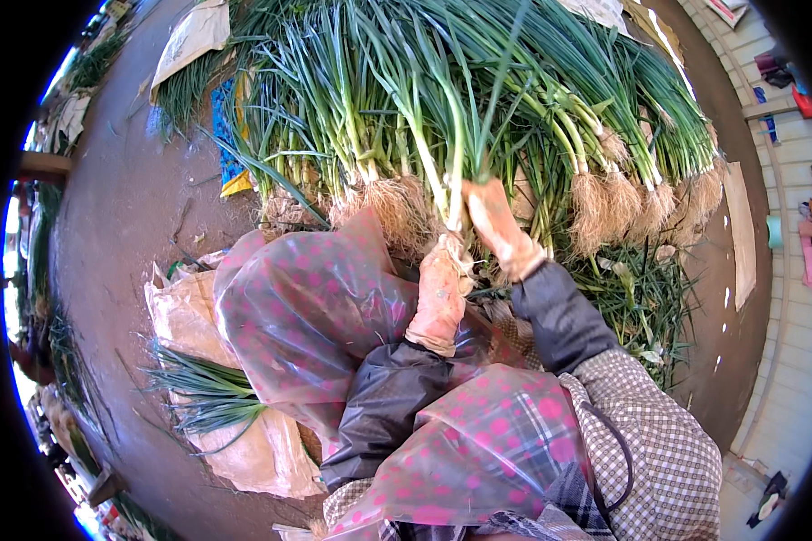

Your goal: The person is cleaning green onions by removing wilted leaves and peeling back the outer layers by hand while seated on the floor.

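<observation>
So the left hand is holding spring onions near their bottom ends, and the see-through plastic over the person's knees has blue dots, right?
Not quite: the dots on the see-through plastic over the person's knees are pink, as the head view shows. The left hand is indeed holding spring onions near their bottom ends.

Left hand (441,290) grips green onions (456,171), right hand (498,225) close beside

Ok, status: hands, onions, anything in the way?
Left hand closed round green onion stalks near their base. Right hand beside them, grip unclear. Bushy roots crowd close on the left.
</observation>
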Motion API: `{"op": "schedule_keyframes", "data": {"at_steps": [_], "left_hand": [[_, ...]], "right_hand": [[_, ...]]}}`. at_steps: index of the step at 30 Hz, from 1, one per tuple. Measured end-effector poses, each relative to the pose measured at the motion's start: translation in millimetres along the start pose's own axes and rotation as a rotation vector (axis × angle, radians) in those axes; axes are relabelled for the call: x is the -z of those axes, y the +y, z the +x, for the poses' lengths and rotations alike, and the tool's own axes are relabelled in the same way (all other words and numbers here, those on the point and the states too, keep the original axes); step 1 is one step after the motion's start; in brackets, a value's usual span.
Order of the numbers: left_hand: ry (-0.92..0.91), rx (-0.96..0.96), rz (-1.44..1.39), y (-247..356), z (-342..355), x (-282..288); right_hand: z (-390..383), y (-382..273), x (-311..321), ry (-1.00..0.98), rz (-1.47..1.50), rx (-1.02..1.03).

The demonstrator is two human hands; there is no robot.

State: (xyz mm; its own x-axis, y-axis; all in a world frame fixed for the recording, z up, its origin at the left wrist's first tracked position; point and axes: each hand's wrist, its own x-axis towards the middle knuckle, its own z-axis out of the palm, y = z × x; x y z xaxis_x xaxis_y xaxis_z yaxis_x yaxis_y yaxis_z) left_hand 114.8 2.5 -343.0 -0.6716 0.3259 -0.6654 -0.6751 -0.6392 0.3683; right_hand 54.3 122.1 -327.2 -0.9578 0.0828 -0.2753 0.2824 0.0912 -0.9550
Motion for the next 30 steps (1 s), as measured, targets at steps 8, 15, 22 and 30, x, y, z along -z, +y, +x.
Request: {"op": "schedule_keyframes", "data": {"at_steps": [8,15,22,30], "left_hand": [[-0.032,-0.028,-0.163,5,18,6],[0.131,-0.089,0.071,-9,17,0],[-0.020,-0.006,0.023,8,15,12],[0.103,-0.096,0.109,-11,23,19]], "right_hand": [[-108,59,73,0.062,0.408,-0.144],[-8,-20,30,-0.427,0.026,-0.034],[20,-33,30,-0.570,-0.785,0.049],[-23,-1,40,-0.518,-0.992,0.588]]}}
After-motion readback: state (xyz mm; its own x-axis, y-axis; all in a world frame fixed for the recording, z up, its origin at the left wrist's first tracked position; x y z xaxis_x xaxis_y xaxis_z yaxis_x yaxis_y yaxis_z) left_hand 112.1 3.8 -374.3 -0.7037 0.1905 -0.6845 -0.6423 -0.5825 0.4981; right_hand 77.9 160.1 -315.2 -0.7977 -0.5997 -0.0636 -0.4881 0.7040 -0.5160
